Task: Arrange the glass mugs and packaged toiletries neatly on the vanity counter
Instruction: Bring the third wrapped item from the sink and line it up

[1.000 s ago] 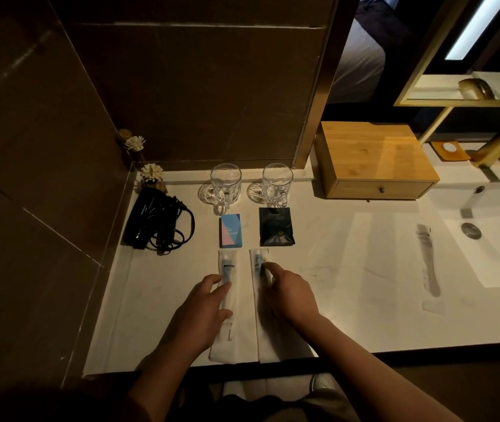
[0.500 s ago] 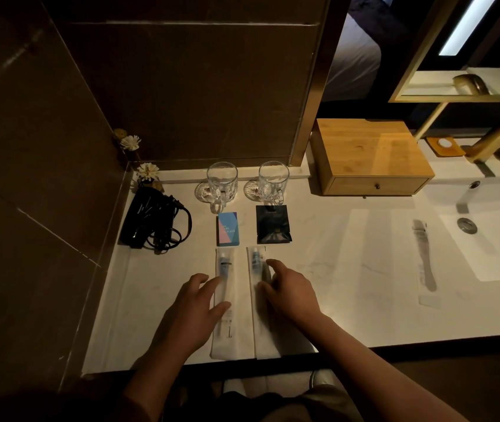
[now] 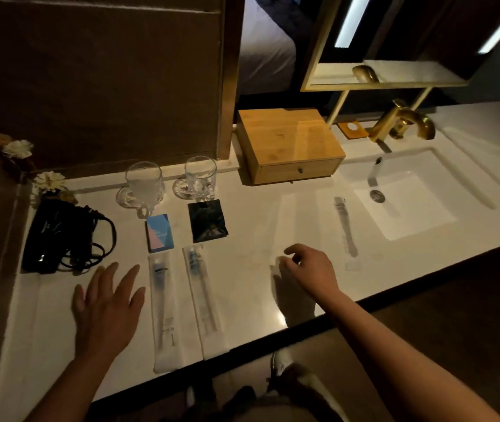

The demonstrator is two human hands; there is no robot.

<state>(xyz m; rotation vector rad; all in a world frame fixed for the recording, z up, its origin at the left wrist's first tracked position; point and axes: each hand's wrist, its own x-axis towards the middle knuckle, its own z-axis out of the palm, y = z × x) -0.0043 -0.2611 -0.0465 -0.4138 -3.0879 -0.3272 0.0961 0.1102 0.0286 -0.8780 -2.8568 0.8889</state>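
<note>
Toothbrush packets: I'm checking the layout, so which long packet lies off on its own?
The toothbrush packet by the sink; the other two packets lie side by side below the mugs.

bare counter [image 3: 251,257] between packets [image 3: 203,296], sink [image 3: 401,196]

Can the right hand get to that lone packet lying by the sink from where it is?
Probably yes. The right hand hovers open, and only bare counter separates it from the packet.
</note>
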